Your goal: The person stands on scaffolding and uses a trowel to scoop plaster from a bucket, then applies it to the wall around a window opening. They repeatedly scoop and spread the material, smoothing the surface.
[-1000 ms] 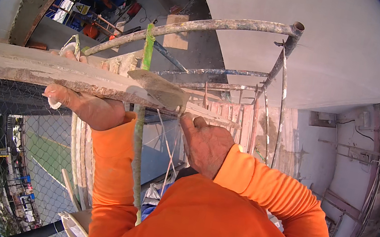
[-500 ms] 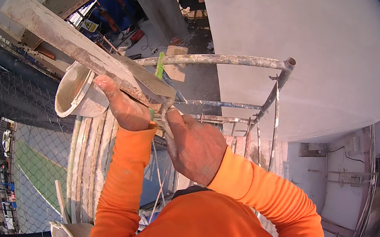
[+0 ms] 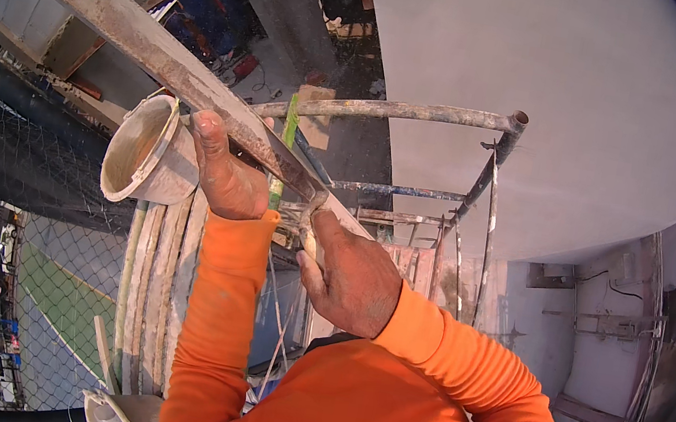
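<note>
My left hand (image 3: 229, 175) is closed around a long, plaster-smeared straightedge board (image 3: 131, 33) from below, its thumb up along the near side. The board slants from the far left down toward my right hand. My right hand (image 3: 356, 275) grips the pale handle of a plastering trowel (image 3: 314, 207). The trowel's narrow-looking blade lies along the board, seen nearly edge-on; whether it touches the whole length I cannot tell. Just left of my left hand, a whitish bucket (image 3: 134, 148) sits tilted, smeared with plaster inside.
Paint-spattered scaffold rails (image 3: 390, 111) stand ahead and to the right, before a smooth grey wall (image 3: 555, 86). A second bucket (image 3: 120, 418) is at the lower left, near worn planks (image 3: 154, 296). Wire mesh (image 3: 64, 299) lines the left side.
The trowel has turned from showing its broad face to nearly edge-on and shifted slightly right. The board's far end has swung right and up. My left thumb has lifted a little.
</note>
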The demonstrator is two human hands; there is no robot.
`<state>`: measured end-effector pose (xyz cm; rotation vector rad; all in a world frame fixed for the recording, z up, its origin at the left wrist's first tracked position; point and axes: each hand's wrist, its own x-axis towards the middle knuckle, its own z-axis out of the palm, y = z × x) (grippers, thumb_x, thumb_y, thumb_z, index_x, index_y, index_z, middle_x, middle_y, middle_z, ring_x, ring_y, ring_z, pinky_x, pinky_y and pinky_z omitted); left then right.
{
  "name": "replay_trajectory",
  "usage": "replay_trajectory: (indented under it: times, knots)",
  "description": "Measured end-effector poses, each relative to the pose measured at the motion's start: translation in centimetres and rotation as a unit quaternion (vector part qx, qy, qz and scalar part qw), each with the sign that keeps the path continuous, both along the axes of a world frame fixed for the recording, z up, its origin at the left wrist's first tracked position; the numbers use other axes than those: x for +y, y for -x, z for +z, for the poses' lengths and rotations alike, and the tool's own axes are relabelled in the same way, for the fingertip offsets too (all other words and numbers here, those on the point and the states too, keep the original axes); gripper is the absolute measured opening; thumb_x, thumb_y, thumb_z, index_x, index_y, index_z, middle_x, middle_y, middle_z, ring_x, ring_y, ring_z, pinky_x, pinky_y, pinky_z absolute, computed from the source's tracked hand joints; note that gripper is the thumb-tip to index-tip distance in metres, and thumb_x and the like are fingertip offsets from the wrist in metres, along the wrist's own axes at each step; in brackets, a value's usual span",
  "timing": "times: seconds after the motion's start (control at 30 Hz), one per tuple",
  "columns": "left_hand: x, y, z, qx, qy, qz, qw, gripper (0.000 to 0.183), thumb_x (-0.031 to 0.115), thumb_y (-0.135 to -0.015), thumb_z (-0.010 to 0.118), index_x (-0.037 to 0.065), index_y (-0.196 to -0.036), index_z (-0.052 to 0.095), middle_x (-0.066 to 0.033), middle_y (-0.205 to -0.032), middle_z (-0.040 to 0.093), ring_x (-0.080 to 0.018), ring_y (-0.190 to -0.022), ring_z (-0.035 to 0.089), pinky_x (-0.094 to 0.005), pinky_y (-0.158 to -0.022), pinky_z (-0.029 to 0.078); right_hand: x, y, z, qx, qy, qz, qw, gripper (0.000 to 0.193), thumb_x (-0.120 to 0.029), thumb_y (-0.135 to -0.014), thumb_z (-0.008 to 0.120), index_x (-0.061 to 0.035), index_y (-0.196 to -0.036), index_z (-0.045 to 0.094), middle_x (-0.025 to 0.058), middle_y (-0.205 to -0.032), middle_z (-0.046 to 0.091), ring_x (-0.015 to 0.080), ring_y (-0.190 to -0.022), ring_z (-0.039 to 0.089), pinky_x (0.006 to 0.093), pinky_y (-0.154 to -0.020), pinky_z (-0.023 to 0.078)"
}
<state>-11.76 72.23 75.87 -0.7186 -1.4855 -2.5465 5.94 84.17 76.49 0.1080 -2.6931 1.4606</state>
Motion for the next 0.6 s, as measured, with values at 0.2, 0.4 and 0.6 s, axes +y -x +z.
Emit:
replay_trajectory:
  times: [0.2, 0.4, 0.6]
  knots:
    - [0.3, 0.0, 0.9, 0.012, -0.008, 0.034, 0.999, 0.084, 0.062, -0.099, 0.065, 0.016, -0.162, 0.035, -0.0104, -0.149, 0.052, -0.0251, -0.129, 0.053, -0.0501, -0.112, 0.046, 0.4, -0.1, -0.3, 0.166, 0.095, -0.044, 0.98, 0.034, -0.015, -0.099, 0.062, 0.0035, -0.12, 0.044, 0.0283, -0.08, 0.064, 0.0515, -0.074, 0.065, 0.0572, -0.069, 0.05]
    - [0.7, -0.4, 1.6, -0.048, -0.046, 0.017, 0.998, 0.074, 0.048, -0.101, 0.069, 0.009, -0.157, 0.039, -0.0107, -0.154, 0.05, -0.0254, -0.14, 0.049, -0.0535, -0.119, 0.042, -6.4, 2.4, -1.2, 0.216, 0.209, -0.086, 0.95, 0.036, -0.013, -0.099, 0.064, 0.0043, -0.121, 0.041, 0.0277, -0.077, 0.063, 0.0517, -0.071, 0.064, 0.0559, -0.064, 0.049]
    - [-0.9, 0.9, 1.4, -0.013, -0.036, 0.025, 0.999, 0.082, 0.045, -0.095, 0.079, 0.01, -0.157, 0.038, -0.0095, -0.157, 0.046, -0.0249, -0.142, 0.045, -0.048, -0.124, 0.035, -5.0, 0.2, -6.1, 0.02, 0.218, -0.115, 0.969, 0.038, -0.017, -0.102, 0.062, 0.0051, -0.123, 0.04, 0.0273, -0.072, 0.062, 0.0505, -0.07, 0.065, 0.0552, -0.063, 0.048]
